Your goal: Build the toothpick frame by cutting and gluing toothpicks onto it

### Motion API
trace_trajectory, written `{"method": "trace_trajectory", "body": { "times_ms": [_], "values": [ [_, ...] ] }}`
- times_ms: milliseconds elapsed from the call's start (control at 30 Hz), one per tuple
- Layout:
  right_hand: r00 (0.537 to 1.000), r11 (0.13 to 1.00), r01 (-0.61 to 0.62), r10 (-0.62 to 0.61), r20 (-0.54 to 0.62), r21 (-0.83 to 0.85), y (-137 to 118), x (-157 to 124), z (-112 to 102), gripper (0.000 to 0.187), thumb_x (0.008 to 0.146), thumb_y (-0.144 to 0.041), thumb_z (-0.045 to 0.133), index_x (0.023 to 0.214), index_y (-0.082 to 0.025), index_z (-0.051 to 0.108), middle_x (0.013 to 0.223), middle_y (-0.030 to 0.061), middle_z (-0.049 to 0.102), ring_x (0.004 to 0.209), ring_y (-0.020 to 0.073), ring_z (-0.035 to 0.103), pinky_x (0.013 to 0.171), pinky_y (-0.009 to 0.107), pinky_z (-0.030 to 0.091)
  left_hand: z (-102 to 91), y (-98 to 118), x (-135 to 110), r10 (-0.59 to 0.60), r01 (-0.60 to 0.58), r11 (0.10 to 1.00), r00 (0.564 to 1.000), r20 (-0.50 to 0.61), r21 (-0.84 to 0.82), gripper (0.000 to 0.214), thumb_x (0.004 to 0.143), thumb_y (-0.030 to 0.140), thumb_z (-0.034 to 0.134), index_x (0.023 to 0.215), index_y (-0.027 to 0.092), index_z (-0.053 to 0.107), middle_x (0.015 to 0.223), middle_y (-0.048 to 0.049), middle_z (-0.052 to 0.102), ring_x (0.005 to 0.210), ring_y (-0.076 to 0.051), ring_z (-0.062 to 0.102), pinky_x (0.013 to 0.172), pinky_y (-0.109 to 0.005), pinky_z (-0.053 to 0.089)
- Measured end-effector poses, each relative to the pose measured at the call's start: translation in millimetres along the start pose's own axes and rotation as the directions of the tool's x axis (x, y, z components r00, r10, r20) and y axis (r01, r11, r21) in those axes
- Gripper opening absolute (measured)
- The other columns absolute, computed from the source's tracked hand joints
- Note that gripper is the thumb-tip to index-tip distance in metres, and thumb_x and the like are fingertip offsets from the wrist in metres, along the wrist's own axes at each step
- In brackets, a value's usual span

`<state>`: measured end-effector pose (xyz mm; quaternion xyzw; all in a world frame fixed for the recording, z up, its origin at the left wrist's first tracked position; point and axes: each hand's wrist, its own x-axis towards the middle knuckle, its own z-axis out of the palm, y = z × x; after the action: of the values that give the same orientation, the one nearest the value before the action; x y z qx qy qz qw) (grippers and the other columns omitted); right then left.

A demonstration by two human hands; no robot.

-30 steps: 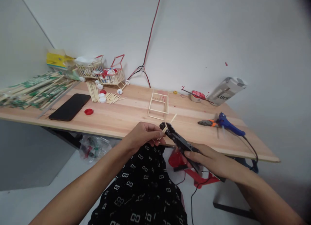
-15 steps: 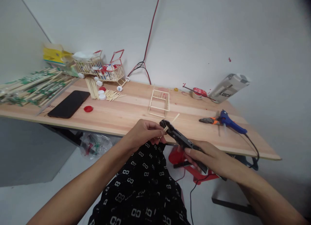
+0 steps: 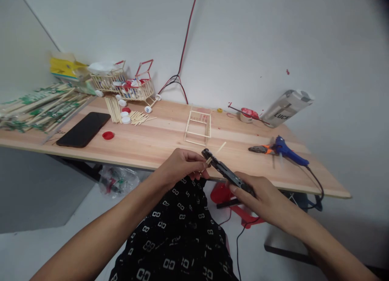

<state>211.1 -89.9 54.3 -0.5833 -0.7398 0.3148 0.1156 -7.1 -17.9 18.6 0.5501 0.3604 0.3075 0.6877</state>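
Observation:
At the table's front edge, my left hand (image 3: 189, 164) pinches short pale wooden sticks (image 3: 208, 161). Their far ends meet the head of a long black jawed hand tool (image 3: 226, 171). My right hand (image 3: 253, 191) is wrapped round that tool's rear end; which exact kind of cutter or pliers it is I cannot make out. A loose stick piece (image 3: 221, 146) lies just beyond the tool's head. Farther back stands a small open frame of glued sticks (image 3: 197, 133).
Left: a black phone (image 3: 83, 129), red cap (image 3: 108, 135), cut sticks (image 3: 140, 118), two stick-built carts (image 3: 138, 88) and bagged chopsticks (image 3: 45, 107). Right: pliers (image 3: 258, 149), a blue glue gun (image 3: 288, 150) with its cord, a red paint cup (image 3: 246, 117) and a carton (image 3: 288, 109).
The black tool's rear end looks narrower as my right hand has closed further round it. Its head has shifted slightly right. My left hand keeps its pinch on the sticks.

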Motion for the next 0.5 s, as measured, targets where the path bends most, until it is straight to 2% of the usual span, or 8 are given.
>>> {"method": "trace_trajectory", "body": {
  "times_ms": [200,500],
  "values": [
    [1.000,1.000,-0.010,0.009,-0.021,-0.014,7.0,-3.7,3.5,0.026,0.094,-0.041,0.043,0.087,-0.020,0.056,0.087,0.0036,0.067,0.081,0.0209,0.060,0.072,0.032,0.044,4.3,-2.4,6.7,0.007,-0.006,1.000,1.000,0.029,-0.017,0.008,0.073,0.020,0.066,0.072,0.013,0.069,0.067,-0.0050,0.070,0.052,-0.008,0.051,0.052,-0.022,0.038],
    [0.993,0.993,-0.047,0.035,-0.109,-0.109,20.3,-10.0,6.8,0.024,0.093,-0.040,0.044,0.085,-0.020,0.055,0.075,0.0021,0.064,0.070,0.0192,0.058,0.064,0.030,0.039,13.3,-5.0,16.5,0.027,-0.029,0.999,0.997,0.073,0.030,0.012,0.075,0.023,0.066,0.078,0.013,0.071,0.070,-0.0062,0.071,0.055,-0.009,0.052,0.054,-0.022,0.038]
  ]
}}
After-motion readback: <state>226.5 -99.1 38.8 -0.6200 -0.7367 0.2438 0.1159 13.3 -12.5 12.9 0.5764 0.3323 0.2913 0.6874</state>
